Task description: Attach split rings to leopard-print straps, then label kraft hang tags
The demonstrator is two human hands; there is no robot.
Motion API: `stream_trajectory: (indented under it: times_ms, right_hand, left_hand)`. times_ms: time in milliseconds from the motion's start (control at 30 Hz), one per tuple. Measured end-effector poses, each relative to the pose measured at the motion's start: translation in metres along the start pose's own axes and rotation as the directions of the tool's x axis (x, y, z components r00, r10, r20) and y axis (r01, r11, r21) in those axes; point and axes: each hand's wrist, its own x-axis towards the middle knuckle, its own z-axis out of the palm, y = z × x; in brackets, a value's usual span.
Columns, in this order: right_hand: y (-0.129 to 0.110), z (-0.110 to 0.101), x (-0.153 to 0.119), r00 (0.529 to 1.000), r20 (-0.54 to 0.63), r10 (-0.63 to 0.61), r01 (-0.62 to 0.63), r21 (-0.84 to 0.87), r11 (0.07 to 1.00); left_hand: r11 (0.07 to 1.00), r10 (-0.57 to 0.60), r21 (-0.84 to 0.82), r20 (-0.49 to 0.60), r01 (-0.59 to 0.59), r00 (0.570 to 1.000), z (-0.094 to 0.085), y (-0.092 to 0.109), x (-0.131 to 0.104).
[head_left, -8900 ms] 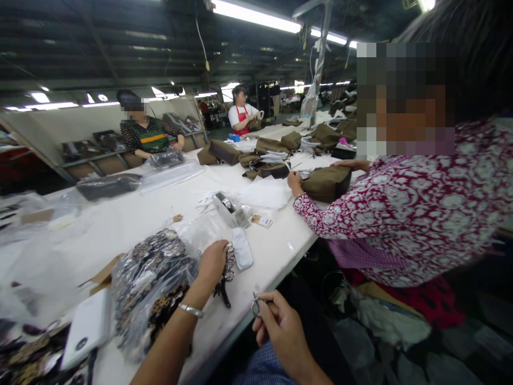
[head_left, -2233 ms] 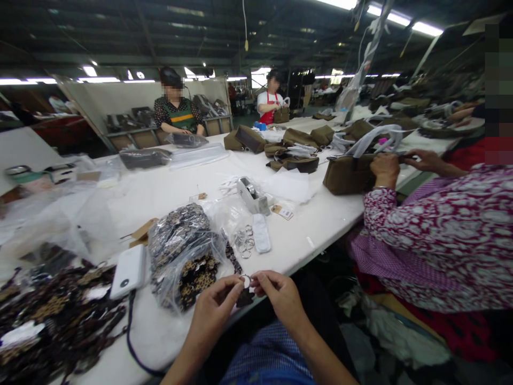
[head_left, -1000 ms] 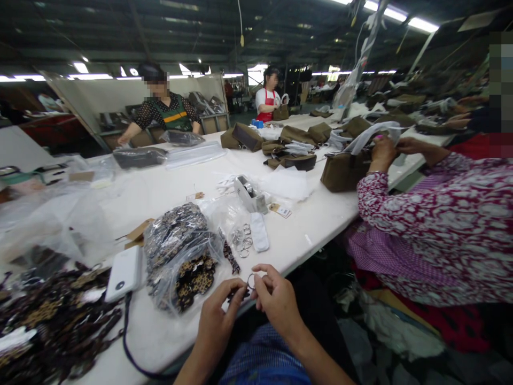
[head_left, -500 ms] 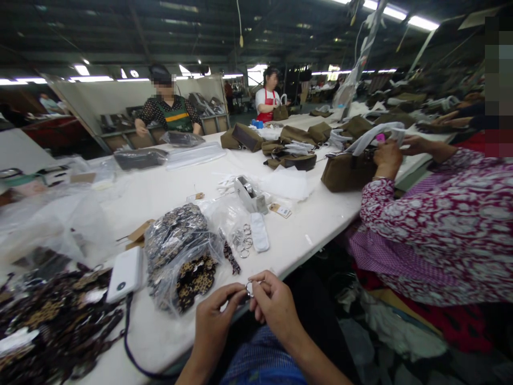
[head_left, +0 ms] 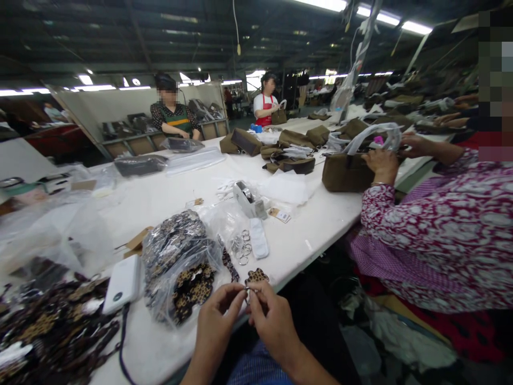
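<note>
1. Currently left hand (head_left: 218, 318) and right hand (head_left: 276, 321) are pinching a metal ring (head_left: 247, 294) between fingertips, near the table edge (head_left: 311, 253).
2. Leopard-print piece (head_left: 256, 275) is showing just beyond the fingers.
3. Filled plastic bag (head_left: 176, 243) is limiting room to the left.

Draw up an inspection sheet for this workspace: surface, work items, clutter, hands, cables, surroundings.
Surface: white table, heavily covered at the left.
Work items: metal ring between the hands; leopard-print piece just beyond, joined or not is unclear; loose rings; clear bag of leopard-print pieces.
Clutter: tape dispenser, paper tags, crumpled plastic, dark heap.
Hands: left hand and right hand both pinch the metal ring.
Cables: black cable from a white device, leaving the picture's bottom edge.
Surroundings: at right, a co-worker in a patterned top handles a brown bag; across the table, people in a green apron and a red apron.
</note>
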Motion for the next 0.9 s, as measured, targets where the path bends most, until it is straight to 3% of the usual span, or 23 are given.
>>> stream_trajectory:
  times_ms: [167, 267, 367, 467, 533, 667, 900]
  right_hand:
    - [0.011, -0.005, 0.012, 0.998, -0.024, 0.066, -0.064, 0.095, 0.993]
    - [0.025, -0.010, 0.025, 0.991, -0.083, 0.104, -0.096, 0.095, 0.991]
    - [0.043, -0.014, 0.036, 0.988, -0.123, 0.093, -0.088, 0.047, 0.995]
    - [0.057, -0.016, 0.045, 0.987, -0.092, 0.134, -0.127, 0.086, 0.988]
    - [0.061, -0.017, 0.049, 0.985, -0.061, 0.159, -0.151, 0.119, 0.981]
    - [0.065, -0.017, 0.053, 0.976, -0.012, 0.218, -0.213, 0.179, 0.961]
    - [0.066, -0.023, 0.053, 0.971, 0.027, 0.238, -0.238, 0.215, 0.947]
  left_hand:
    - [0.999, -0.025, -0.028, 0.062, 0.026, 0.998, 0.003, -0.003, 0.020]
    - [0.967, 0.120, 0.222, 0.034, -0.125, 0.992, -0.010, 0.001, 0.052]
    - [0.746, 0.269, 0.597, 0.135, -0.295, 0.954, -0.031, 0.003, 0.090]
    - [0.500, 0.249, 0.754, 0.345, -0.426, 0.905, -0.052, -0.004, 0.115]
    - [0.421, 0.254, 0.776, 0.396, -0.470, 0.882, -0.065, -0.013, 0.121]
    - [0.324, 0.306, 0.810, 0.399, -0.489, 0.864, -0.089, -0.031, 0.119]
    - [0.312, 0.281, 0.873, 0.293, -0.375, 0.914, -0.122, -0.034, 0.119]
